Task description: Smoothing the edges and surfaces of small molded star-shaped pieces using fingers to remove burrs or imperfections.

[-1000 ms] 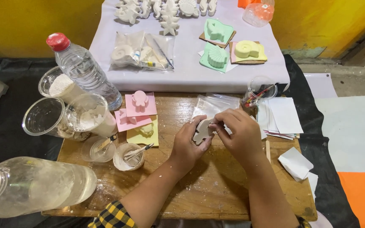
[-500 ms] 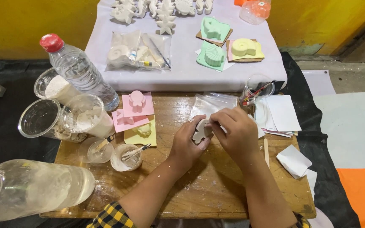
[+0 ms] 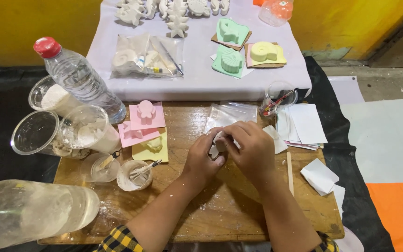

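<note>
Held piece: a small white cast figure, chalky and matte, at the middle of the wooden counter, mostly hidden between the two hands.
Left hand: fingers curled narrowly under and around the piece, cradling it from the left.
Right hand: fingers folded over the top of the piece, thumb and fingertips pinching its upper edge; neither hand is open.
Handling note: such a casting looks brittle, so a good grip would support it from below and press only lightly at the thin edges, close over the counter.
Clear bags: thin glossy plastic, lying just beyond the hands.
Pink and yellow moulds: soft-looking flat squares with raised shapes, stacked to the left.
Small cups: two, smeared with white paste, each with a stirring stick, near left.
Plastic cups: clear, holding white powder, far left.
Water bottles: clear, ribbed; one upright with a red cap, one lying at the near left.
White cloth: at the far side, bearing green and yellow shell moulds and white finished casts.
Paper slips: white rectangles, to the right.
</note>
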